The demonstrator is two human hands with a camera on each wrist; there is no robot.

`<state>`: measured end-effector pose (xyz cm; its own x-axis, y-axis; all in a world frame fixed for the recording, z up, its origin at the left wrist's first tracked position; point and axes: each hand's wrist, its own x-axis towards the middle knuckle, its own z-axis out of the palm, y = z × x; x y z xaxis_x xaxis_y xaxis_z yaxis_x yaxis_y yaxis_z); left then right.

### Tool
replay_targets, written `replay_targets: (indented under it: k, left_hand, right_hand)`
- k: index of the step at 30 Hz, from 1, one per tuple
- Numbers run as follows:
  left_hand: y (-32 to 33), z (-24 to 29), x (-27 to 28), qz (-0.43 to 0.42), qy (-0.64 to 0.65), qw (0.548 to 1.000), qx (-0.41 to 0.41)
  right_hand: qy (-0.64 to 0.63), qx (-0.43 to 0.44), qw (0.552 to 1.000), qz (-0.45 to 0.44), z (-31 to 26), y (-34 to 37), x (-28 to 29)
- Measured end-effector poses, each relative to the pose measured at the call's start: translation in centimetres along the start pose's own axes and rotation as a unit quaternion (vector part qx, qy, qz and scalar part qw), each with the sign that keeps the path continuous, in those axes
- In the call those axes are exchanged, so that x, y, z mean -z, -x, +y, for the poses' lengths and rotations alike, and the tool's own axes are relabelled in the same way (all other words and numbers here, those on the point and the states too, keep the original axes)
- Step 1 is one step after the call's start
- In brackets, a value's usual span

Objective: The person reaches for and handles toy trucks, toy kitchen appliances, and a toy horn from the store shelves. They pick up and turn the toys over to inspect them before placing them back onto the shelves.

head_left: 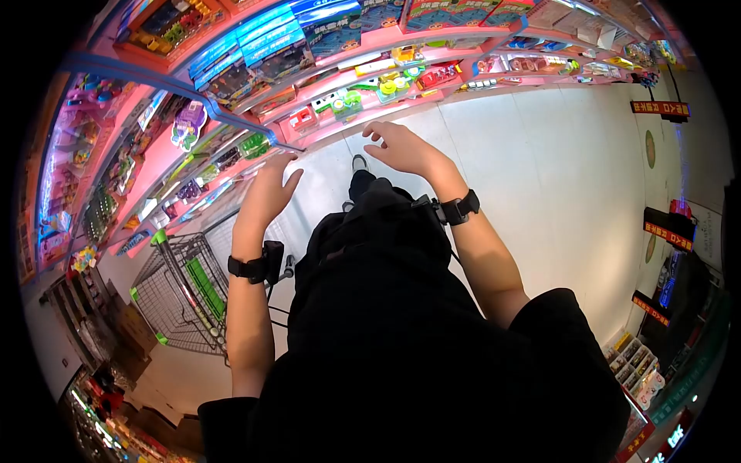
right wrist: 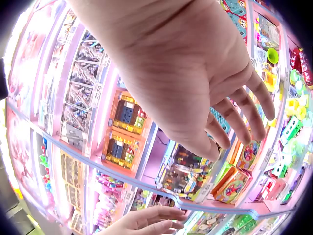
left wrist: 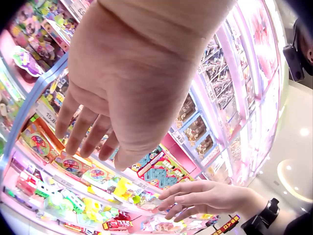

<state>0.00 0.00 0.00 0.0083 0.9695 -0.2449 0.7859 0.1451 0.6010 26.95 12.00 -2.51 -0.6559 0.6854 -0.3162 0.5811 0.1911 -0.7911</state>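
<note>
My left hand (head_left: pixel 268 189) is held out in front of the body with relaxed fingers and nothing in it. The right hand (head_left: pixel 405 148), also holding nothing, reaches forward with its fingers slightly bent. Both are apart from each other and hover before pink store shelves (head_left: pixel 332 133) stocked with boxed toys. Nearest the right fingertips in the head view are green and yellow toys (head_left: pixel 394 86) on the low shelf. Left of the left hand hangs a purple toy pack (head_left: pixel 189 123). In the right wrist view, orange boxes (right wrist: pixel 124 115) stand on the shelves behind the right hand.
A wire shopping cart (head_left: pixel 185 301) with a green handle panel stands at the left, close to the left forearm. Pale floor (head_left: pixel 540 170) stretches along the right. Blue boxes (head_left: pixel 247 54) fill an upper shelf. Red hanging signs (head_left: pixel 660 108) show at the far right.
</note>
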Motion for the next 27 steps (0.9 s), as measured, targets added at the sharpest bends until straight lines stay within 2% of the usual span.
replay_targets:
  k: [2, 3, 5, 8, 11, 20, 24, 27]
  left_hand:
    - [1.9, -0.3, -0.2, 0.021, -0.008, 1.0, 0.012]
    - [3.1, -1.1, -4.1, 0.032, 0.041, 0.999, 0.008]
    - [7.0, -2.7, -3.4, 0.034, 0.034, 0.998, 0.049]
    - [10.4, -4.0, -4.6, 0.058, 0.03, 0.996, 0.058]
    - [12.2, -4.6, -6.3, 0.082, 0.055, 0.993, 0.069]
    - [13.8, -4.5, -9.8, 0.119, 0.079, 0.986, 0.091]
    - [13.1, -3.7, -10.2, 0.102, 0.074, 0.988, 0.088]
    - [12.8, -3.3, -10.3, 0.08, 0.077, 0.991, 0.079]
  right_hand:
    - [0.011, 0.029, 0.999, -0.02, -0.4, -0.2, -0.9]
    - [0.056, 0.009, 0.998, -0.031, 0.2, 1.6, -1.1]
    - [0.043, 0.024, 0.997, -0.058, -2.0, 1.9, -3.8]
    - [0.059, 0.023, 0.994, -0.093, -3.6, 2.6, -5.4]
    - [0.094, 0.073, 0.986, -0.118, -4.2, 2.8, -6.5]
    - [0.138, 0.105, 0.975, -0.141, -5.6, 3.3, -7.2]
    - [0.121, 0.112, 0.98, -0.11, -5.3, 4.0, -6.8]
    - [0.102, 0.067, 0.986, -0.115, -5.1, 4.8, -6.2]
